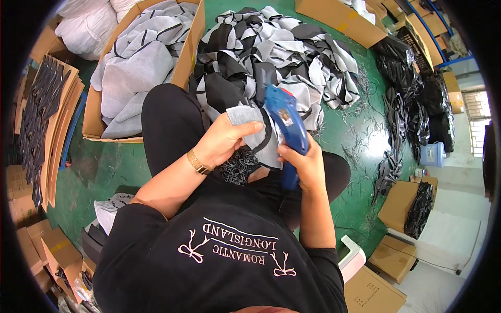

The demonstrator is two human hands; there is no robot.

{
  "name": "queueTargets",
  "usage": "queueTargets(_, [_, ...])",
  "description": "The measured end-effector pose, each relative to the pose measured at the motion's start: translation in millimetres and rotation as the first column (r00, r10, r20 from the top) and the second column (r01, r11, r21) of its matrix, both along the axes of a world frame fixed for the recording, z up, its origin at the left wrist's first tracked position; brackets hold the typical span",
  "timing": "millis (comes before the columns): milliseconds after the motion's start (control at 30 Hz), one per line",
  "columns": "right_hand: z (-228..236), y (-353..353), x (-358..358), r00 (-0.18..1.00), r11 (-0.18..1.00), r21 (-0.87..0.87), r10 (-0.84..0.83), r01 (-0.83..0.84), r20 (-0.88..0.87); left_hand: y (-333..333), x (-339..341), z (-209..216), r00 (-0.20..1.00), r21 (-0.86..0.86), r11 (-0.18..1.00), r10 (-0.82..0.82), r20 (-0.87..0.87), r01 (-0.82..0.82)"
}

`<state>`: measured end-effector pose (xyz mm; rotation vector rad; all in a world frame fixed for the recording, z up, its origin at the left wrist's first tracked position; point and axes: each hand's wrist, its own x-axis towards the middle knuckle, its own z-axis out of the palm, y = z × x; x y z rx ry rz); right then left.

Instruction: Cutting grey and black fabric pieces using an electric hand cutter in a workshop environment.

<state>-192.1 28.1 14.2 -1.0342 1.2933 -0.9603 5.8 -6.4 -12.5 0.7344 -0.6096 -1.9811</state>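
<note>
My left hand pinches a light grey fabric piece with black edging, its thumb lying across the top. In my right hand is a blue handheld electric cutter, gripped around its handle. The cutter's head points away from me, beside the held fabric and over the pile; motion blurs its tip, so I cannot tell whether it touches the cloth. Just beyond lies a large heap of grey and black fabric pieces. Dark thread-like trimmings gather between my legs.
A cardboard box full of grey fabric pieces stands at my left knee. More trimmings litter the green floor at right. Black plastic bags and a pale blue bucket line the right side. Stacked cardboard stands far left.
</note>
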Motion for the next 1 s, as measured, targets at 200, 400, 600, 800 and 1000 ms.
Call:
queueTargets(200, [7,33,-29,0.995,0.995,0.093,-0.035,0.026,0.094,-6,2,-1,0.991,-0.02,0.991,0.134,0.002,-0.134])
queueTargets(400, [17,57,-35,0.996,0.973,0.219,0.087,-0.078,-0.03,-10,4,2,0.98,-0.086,0.981,0.181,0.087,-0.174])
queueTargets(600, [23,57,-34,0.992,0.968,0.239,0.104,-0.083,-0.078,-9,1,2,0.973,-0.239,0.954,0.208,0.099,-0.179])
queueTargets(800, [26,56,-33,0.991,0.971,0.224,0.102,-0.079,-0.09,-5,4,8,0.963,-0.322,0.941,0.178,0.202,-0.106])
queueTargets(1000, [27,58,-39,0.988,0.975,0.204,0.11,-0.086,-0.109,2,1,14,0.946,-0.351,0.934,0.174,0.275,-0.07])
